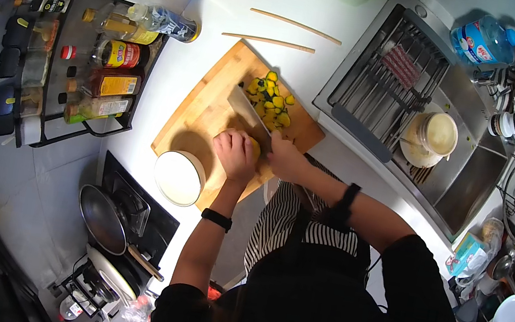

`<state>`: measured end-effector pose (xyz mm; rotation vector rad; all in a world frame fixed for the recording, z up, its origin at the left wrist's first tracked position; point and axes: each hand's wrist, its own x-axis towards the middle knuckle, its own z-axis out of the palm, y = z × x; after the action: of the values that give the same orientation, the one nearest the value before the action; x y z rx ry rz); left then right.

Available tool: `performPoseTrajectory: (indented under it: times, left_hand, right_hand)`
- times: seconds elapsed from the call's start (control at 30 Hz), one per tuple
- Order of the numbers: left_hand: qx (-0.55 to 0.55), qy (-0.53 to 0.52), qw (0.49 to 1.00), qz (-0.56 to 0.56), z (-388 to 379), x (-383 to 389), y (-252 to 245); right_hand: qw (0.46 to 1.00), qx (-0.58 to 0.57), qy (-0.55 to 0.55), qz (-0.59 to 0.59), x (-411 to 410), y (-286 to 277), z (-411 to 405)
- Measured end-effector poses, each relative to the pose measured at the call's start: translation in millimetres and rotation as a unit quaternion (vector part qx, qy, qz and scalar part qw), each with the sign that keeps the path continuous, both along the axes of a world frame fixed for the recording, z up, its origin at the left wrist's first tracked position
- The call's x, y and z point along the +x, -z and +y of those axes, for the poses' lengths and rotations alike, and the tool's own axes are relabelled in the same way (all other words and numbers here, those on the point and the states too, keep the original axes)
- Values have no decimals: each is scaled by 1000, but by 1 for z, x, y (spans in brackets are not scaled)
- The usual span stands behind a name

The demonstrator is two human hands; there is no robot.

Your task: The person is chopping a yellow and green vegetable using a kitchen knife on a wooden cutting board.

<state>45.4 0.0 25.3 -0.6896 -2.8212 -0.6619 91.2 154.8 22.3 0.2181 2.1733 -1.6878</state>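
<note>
My right hand [288,158] grips the handle of a kitchen knife, its broad blade [249,109] lying over a wooden cutting board [201,101]. Under the curled fingers of my left hand [237,154] is a yellow piece of food [255,149], mostly hidden, perhaps squash. Beyond the blade, chopped yellow chunks with dark green skin [272,100] are heaped on the board. A white bowl [179,178] sits at the board's left corner, beside my left hand.
Two wooden chopsticks [268,42] lie behind the board. To the left stand a rack of condiment bottles [122,54] and a frying pan [103,219] on the stove. On the right, a sink [464,194] holds a drying rack [365,84] and stacked dishes [438,134].
</note>
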Motion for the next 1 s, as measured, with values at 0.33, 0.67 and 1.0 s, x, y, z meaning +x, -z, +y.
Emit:
performPoseTrajectory:
  times: [0.33, 0.67, 1.0]
  left_hand:
    - [-3, -79, 997, 3, 7, -1, 4]
    - [9, -107, 994, -13, 3, -5, -7]
    - [40, -23, 999, -19, 3, -8, 3]
  right_hand:
    - [989, 135, -49, 39, -18, -20, -1]
    - [998, 33, 54, 26, 10, -27, 25]
    - [992, -82, 10, -92, 7, -16, 33]
